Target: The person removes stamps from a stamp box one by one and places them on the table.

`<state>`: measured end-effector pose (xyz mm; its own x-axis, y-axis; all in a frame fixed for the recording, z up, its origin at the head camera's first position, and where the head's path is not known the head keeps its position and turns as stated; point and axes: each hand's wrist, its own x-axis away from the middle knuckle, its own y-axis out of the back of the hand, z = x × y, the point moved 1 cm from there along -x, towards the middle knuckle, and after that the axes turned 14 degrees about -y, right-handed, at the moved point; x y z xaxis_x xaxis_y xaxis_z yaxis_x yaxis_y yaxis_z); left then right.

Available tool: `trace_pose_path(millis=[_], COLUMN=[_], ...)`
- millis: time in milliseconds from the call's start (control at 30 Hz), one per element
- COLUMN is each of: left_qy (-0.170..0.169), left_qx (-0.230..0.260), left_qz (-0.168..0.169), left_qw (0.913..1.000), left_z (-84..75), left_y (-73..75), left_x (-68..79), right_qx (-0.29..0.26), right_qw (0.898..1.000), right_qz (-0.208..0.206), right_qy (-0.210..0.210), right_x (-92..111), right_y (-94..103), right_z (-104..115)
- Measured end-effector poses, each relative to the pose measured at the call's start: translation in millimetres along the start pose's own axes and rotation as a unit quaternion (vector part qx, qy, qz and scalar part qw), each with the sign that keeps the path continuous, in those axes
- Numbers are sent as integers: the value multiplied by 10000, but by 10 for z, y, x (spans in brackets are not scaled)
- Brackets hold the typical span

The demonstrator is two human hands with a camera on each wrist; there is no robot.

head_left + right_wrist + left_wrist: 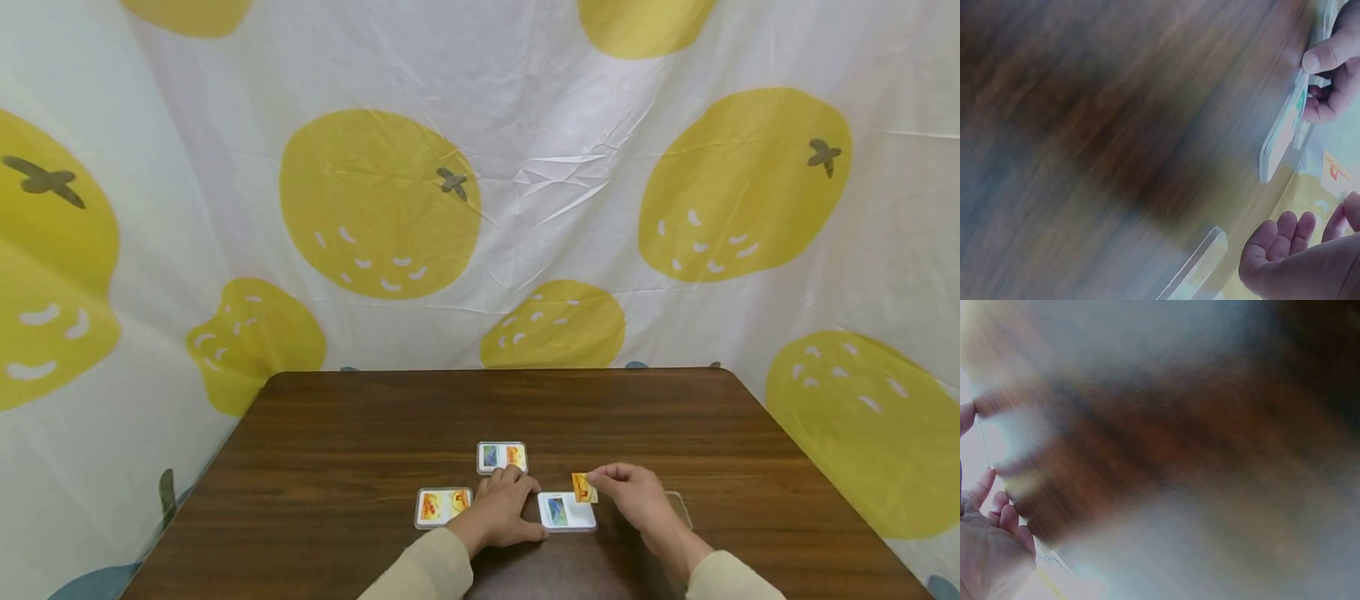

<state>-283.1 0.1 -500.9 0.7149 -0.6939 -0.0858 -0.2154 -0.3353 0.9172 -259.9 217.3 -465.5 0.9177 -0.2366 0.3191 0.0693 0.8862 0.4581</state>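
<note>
Between the thumb and fingertips of my right hand [637, 500] is a small orange and yellow picture card [582, 487]. It overlaps the upper right of a flat white case [576, 518] in the head view. A blue-green picture [557, 512] fills the left part of that case. My left hand [504, 507] holds the case by its left end, thumb at the near corner and a finger at the far one. In the right wrist view, the pinched card [1334, 175] appears above the right fingertips, apart from the case [1282, 134].
Left of the left hand lies another flat case [444, 507] with two orange pictures. Farther back is a third case [502, 458] with one blue-green and one orange picture. A clear case [680, 505] is partly hidden behind the right hand. All lie on a brown wooden table [360, 417].
</note>
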Motion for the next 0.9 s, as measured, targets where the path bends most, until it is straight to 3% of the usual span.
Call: trace_pose_path(millis=[900], left_qy=[-37], left_qx=[-49], left_qz=[18], left_qw=[10000], left_z=[-5], left_y=[4], left_x=[2], right_qx=[331], right_qw=[9993], right_qz=[137], right_qy=[-94], right_x=[219], right_y=[-41], right_z=[-198])
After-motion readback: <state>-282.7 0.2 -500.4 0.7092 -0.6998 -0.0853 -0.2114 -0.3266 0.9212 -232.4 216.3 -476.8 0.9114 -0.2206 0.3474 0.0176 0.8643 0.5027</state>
